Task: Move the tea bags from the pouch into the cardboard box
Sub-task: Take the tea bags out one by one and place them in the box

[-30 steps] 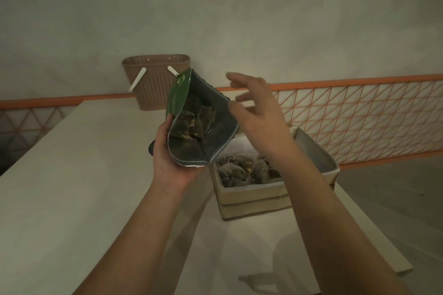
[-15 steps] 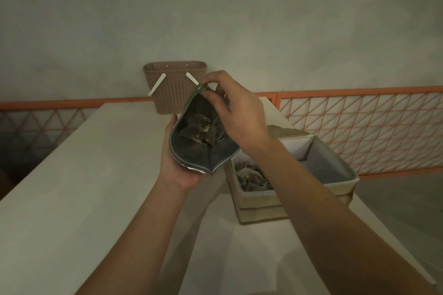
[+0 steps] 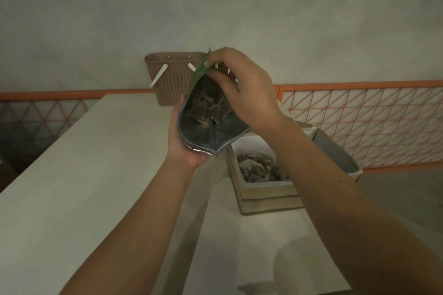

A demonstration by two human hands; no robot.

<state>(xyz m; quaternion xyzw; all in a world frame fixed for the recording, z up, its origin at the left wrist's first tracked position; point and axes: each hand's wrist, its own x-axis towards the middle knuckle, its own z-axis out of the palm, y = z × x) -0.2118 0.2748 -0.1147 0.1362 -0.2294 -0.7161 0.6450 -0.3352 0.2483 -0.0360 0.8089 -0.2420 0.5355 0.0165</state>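
Note:
My left hand (image 3: 183, 143) grips an open pouch (image 3: 211, 135), green outside and silvery inside, tipped with its mouth toward me. Several tea bags (image 3: 208, 110) lie inside it. My right hand (image 3: 244, 93) is at the pouch's upper rim, fingers curled at the green edge and reaching into the mouth; whether they pinch a tea bag is hidden. Below and to the right stands the open cardboard box (image 3: 263, 195) on the table, with several tea bags (image 3: 259, 167) in it.
A brown woven basket (image 3: 171, 78) with white handles stands at the far end of the pale table (image 3: 72, 175). An orange mesh railing (image 3: 371, 122) runs behind and to the right. A lower white surface (image 3: 251, 246) carries the box.
My right hand came from open in the air above the box to the pouch's mouth and now curls at its upper rim. The view shifted slightly; the pouch stays in my left hand.

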